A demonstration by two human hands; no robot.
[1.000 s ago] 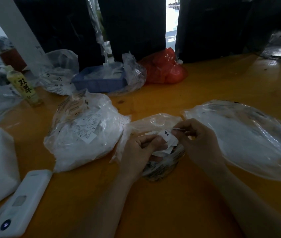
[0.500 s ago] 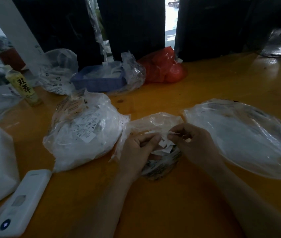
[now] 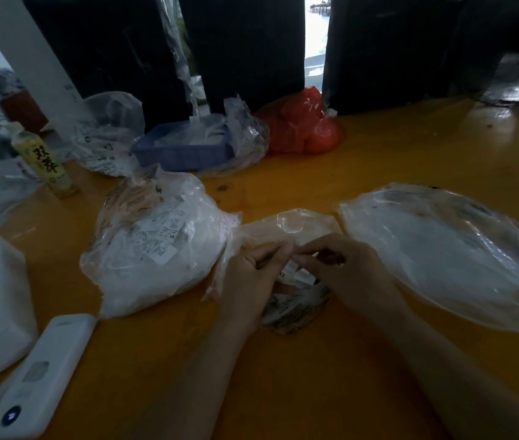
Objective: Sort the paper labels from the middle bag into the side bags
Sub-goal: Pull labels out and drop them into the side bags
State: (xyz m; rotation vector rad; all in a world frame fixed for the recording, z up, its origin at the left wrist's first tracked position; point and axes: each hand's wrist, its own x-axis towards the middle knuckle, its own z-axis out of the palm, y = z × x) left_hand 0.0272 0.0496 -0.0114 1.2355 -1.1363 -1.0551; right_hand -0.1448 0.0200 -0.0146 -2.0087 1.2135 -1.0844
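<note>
"XS" on a label (image 3: 169, 235); "双莽" on the bottle (image 3: 44, 160)

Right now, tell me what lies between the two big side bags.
Head view: the small middle bag of paper labels, with both hands over it.

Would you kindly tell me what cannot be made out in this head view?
- Labels between the hands: print too small and dim; each hand's grip unclear.
- Middle bag: contents hidden by left hand and right hand.
- Right bag: glare hides contents; frame edge cuts it.
- Left bag: most print unreadable.
</note>
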